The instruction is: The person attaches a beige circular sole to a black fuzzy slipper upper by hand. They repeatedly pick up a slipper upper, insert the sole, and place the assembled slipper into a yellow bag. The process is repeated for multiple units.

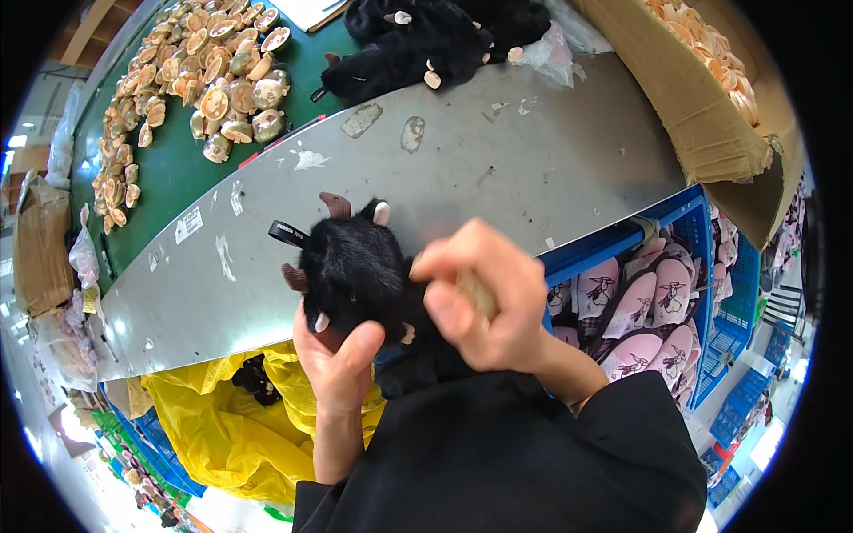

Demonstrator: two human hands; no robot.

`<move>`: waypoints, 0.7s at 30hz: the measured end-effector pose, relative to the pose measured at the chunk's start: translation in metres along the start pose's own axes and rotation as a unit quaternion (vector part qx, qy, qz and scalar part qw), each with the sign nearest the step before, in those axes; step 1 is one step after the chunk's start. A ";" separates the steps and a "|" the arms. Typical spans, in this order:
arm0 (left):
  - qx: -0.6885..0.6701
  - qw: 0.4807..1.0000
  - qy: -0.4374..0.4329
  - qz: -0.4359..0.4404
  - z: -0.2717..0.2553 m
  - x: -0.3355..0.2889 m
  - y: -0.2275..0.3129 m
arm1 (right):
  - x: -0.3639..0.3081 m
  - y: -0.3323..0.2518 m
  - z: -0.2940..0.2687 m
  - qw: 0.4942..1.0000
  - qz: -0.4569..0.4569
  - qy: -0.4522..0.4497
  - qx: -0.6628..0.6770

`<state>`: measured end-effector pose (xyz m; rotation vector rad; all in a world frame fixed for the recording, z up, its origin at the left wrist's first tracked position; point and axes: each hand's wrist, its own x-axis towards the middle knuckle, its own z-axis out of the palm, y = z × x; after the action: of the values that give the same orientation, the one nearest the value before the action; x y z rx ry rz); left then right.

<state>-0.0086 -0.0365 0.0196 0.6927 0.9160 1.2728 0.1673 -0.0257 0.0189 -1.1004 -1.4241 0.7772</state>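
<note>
My left hand [340, 373] grips a black plush bull toy [348, 271] from below, its thumb against the fur. The toy has brown fabric horns, pale ears or feet and a black loop tag, and is held just over the near edge of the metal table [462, 169]. My right hand [489, 298], slightly blurred, is beside the toy's right side with curled fingers. Something small and tan shows between those fingers; its kind cannot be made out.
Many tan-and-gold rounded pieces [215, 105] lie on the green surface [306, 62]. More black plush toys [418, 53] lie at the back. A cardboard box [693, 115] holds peach-coloured pieces. At right, a blue crate [591, 240] holds pink printed pieces; below left hangs a yellow bag [204, 426].
</note>
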 end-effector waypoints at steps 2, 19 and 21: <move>0.018 0.998 0.049 -0.022 0.007 -0.001 0.001 | 0.009 0.010 -0.004 0.994 0.106 -0.013 0.026; -0.135 0.983 0.026 -0.119 -0.011 -0.013 -0.021 | 0.012 0.009 -0.002 0.922 0.259 -0.141 0.251; -0.157 0.980 0.003 -0.120 -0.006 -0.010 -0.019 | 0.013 0.010 -0.002 0.917 0.255 -0.144 0.270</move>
<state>-0.0053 -0.0504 0.0022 0.3191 0.7545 1.1691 0.1718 -0.0108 0.0146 -0.9426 -1.0466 1.6541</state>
